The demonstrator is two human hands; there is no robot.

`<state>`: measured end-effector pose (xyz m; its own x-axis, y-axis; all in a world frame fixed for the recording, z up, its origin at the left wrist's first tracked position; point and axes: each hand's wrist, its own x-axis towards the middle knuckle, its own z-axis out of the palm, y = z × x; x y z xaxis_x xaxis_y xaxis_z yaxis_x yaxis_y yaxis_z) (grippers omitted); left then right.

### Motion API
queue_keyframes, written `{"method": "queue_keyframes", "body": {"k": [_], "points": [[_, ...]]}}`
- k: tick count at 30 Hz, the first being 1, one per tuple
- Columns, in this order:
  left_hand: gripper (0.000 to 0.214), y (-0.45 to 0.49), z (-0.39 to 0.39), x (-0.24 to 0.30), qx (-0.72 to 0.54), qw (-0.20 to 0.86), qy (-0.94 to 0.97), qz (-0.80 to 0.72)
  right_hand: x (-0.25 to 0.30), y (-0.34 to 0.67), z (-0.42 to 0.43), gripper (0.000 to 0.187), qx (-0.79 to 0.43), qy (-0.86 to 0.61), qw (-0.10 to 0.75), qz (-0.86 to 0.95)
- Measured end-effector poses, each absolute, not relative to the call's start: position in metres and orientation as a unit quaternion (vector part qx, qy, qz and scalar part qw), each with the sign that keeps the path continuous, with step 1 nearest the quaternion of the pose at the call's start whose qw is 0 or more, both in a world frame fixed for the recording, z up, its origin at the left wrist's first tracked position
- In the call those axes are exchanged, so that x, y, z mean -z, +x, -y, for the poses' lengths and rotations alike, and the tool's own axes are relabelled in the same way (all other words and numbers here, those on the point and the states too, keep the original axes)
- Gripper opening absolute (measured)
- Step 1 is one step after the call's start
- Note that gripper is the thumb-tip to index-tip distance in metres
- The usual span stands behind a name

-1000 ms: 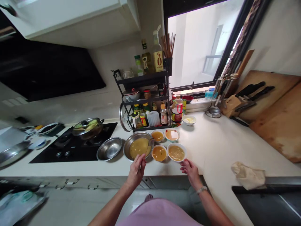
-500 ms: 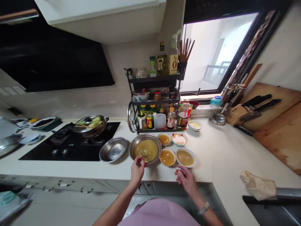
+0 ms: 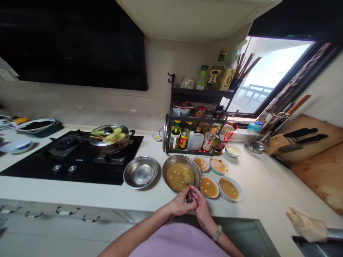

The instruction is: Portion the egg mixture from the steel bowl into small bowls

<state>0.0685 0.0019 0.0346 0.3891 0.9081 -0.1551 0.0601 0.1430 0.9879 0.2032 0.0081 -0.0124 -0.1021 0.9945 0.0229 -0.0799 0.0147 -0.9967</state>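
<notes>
A steel bowl (image 3: 196,172) full of yellow-brown soup stands on the white counter, just in front of me. My left hand (image 3: 180,203) and my right hand (image 3: 200,207) meet at its near rim, both closed on the dark handle of a ladle (image 3: 189,194) whose head dips into the soup. To the right of the big bowl stand two soup-filled bowls, an orange-rimmed one (image 3: 209,187) and a white one (image 3: 230,189). Behind them are a smaller soup bowl (image 3: 202,164) and a bowl of pale orange sauce (image 3: 218,165).
An empty steel bowl (image 3: 140,172) sits left of the soup. A lidded pan (image 3: 110,137) rests on the black hob (image 3: 40,167). A black condiment rack (image 3: 198,121) stands behind the bowls. Knife block (image 3: 278,144), wooden boards (image 3: 321,157) and a crumpled cloth (image 3: 307,225) lie right.
My right hand has come left from beside the white bowl and joined my left hand on the ladle handle. The view has swung left and down.
</notes>
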Motion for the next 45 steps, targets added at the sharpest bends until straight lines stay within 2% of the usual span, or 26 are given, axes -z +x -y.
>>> {"method": "queue_keyframes", "body": {"k": [4,6,9,12,14,17,20,23,33,42,45], "points": [[0.070,0.045,0.002,-0.036,-0.293,0.584,0.612,-0.446,0.020,0.182,0.009,0.060,-0.521,-0.428,0.521,0.522],[0.075,0.035,0.005,-0.037,-0.281,0.588,0.616,-0.442,0.019,0.172,0.017,0.054,-0.501,-0.455,0.513,0.527],[0.084,0.019,0.013,-0.032,-0.292,0.664,0.558,-0.403,0.010,0.161,0.022,0.043,-0.457,-0.518,0.508,0.514],[0.091,-0.001,0.026,-0.015,-0.321,0.724,0.451,-0.410,0.000,0.163,0.016,0.042,-0.412,-0.566,0.539,0.468],[0.077,-0.016,0.034,0.001,-0.329,0.727,0.389,-0.461,-0.004,0.171,0.006,0.040,-0.380,-0.584,0.561,0.448],[0.044,-0.042,0.042,0.023,-0.336,0.737,0.293,-0.507,-0.005,0.183,-0.011,0.037,-0.359,-0.615,0.534,0.456],[0.033,-0.066,0.043,0.035,-0.403,0.712,0.216,-0.533,-0.004,0.185,-0.026,0.037,-0.371,-0.624,0.502,0.470],[0.030,-0.086,0.040,0.038,-0.479,0.674,0.149,-0.542,-0.001,0.178,-0.035,0.039,-0.404,-0.603,0.490,0.482],[0.021,-0.139,0.033,0.041,-0.627,0.528,0.044,-0.571,-0.005,0.184,-0.041,0.039,-0.523,-0.542,0.543,0.370],[0.015,-0.156,0.024,0.039,-0.660,0.465,0.029,-0.589,-0.020,0.186,-0.043,0.036,-0.544,-0.525,0.538,0.374],[0.029,-0.154,0.022,0.035,-0.679,0.440,0.031,-0.587,-0.025,0.184,-0.043,0.035,-0.542,-0.531,0.530,0.379]]}}
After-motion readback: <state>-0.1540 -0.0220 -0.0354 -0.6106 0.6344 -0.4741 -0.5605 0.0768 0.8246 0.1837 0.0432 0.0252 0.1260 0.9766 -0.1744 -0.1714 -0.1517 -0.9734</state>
